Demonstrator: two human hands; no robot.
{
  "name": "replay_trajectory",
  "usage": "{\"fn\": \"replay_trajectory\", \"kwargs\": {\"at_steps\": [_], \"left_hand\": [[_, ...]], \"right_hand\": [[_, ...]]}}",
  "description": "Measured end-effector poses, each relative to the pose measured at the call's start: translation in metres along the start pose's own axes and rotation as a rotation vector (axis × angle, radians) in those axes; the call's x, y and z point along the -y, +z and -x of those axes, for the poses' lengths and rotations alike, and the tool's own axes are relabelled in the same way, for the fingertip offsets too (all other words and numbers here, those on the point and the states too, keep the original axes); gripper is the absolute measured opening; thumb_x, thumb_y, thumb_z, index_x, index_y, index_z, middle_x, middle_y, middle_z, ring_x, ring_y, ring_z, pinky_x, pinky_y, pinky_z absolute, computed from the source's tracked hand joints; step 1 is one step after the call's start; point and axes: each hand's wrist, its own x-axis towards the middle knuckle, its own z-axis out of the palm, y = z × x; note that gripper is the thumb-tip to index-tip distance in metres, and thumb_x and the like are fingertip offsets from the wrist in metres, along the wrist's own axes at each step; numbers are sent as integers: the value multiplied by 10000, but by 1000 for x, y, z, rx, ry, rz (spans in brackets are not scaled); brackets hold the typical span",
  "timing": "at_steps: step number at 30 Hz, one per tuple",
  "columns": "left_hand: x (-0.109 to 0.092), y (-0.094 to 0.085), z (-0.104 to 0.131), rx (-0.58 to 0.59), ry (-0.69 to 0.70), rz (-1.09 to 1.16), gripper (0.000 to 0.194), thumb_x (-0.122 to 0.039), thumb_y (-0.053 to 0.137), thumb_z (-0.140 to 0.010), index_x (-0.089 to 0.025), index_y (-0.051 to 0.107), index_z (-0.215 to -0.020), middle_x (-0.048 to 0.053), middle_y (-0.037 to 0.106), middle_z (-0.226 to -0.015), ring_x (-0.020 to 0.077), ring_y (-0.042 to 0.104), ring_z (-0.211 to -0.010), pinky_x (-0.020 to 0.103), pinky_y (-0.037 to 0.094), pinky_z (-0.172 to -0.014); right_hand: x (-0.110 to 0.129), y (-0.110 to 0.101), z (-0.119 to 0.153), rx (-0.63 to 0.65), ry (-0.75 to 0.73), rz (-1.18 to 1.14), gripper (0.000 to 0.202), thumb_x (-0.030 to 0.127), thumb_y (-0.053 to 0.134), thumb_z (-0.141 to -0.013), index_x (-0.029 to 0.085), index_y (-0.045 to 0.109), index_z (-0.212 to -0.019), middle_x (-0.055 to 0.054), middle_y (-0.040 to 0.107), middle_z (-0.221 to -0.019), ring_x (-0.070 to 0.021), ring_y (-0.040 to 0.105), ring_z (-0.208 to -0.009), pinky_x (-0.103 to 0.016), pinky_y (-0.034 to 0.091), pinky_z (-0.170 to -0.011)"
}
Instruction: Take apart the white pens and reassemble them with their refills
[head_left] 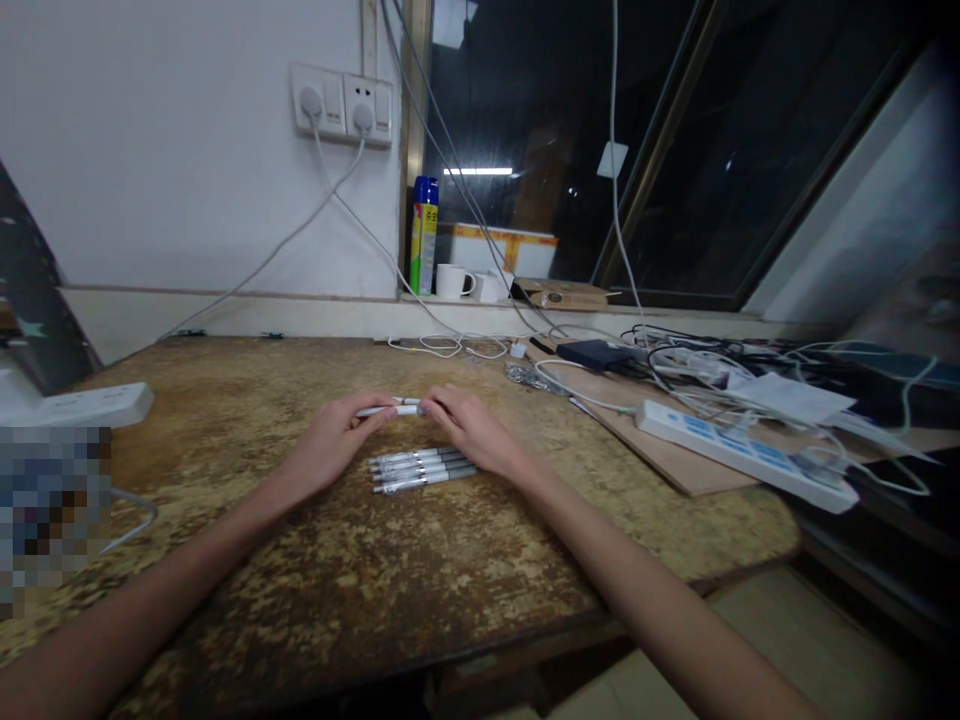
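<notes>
Both hands meet over the middle of the worn wooden table. Between them is a white pen, held roughly level. My left hand is closed on its left end. The fingers of my right hand close around the right end and hide it. Just behind this pen shows a second thin white piece, perhaps another pen; whether a hand holds it I cannot make out. Nearer to me, several white and grey pens lie side by side in a row, their right ends partly covered by my right wrist.
To the right, a white power strip and tangled cables lie across a brown board. Another power strip is at far left. On the windowsill stand a spray can, a white mug and boxes. Wall sockets hold two plugs.
</notes>
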Motion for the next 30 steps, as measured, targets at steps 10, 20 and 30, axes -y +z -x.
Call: {"fn": "replay_trajectory", "kwargs": {"at_steps": [10, 20, 30], "left_hand": [[1, 2, 1, -6, 44, -50, 345, -442, 445, -1006, -214, 693, -1081, 66, 731, -1089, 263, 647, -1022, 375, 476, -923], [-6, 4, 2, 22, 49, -92, 317, -405, 399, -1013, -206, 646, -1025, 67, 702, -1025, 264, 627, -986, 376, 454, -898], [-4, 4, 1, 31, 57, -121, 319, -418, 383, -1033, -217, 629, -1014, 47, 700, -999, 252, 630, -949, 351, 454, -863]], "right_hand": [[-6, -7, 3, 56, 62, -192, 254, 368, 450, -1044, 181, 592, -947, -7, 598, -820, -151, 542, -761, -256, 379, -712], [-1, -12, 1, 91, 27, -181, 309, 378, 443, -1045, 179, 648, -926, -26, 653, -856, -159, 567, -789, -268, 386, -731], [-2, 0, 1, 46, 38, 9, 275, 336, 427, -1051, 190, 581, -876, -31, 634, -810, -168, 532, -739, -282, 352, -716]]}}
